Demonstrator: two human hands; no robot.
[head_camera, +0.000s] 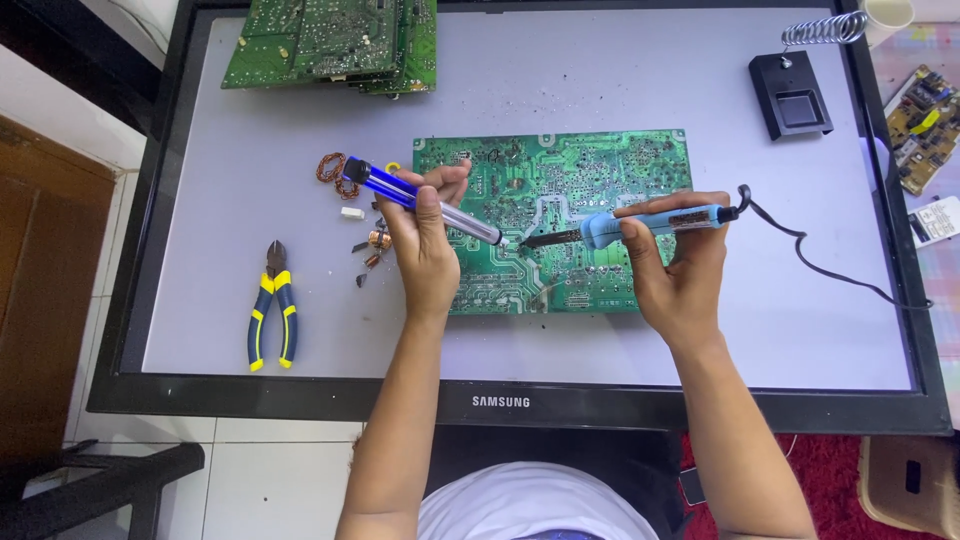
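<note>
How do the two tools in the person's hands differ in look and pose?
The desoldering pump in the left hand is dark blue with a silver barrel and has no cord; the soldering iron in the right hand is light blue, with a black cord trailing right. The pump slants down to the right; the iron lies nearly level, tip pointing left. Both tips meet over the green circuit board.
</note>
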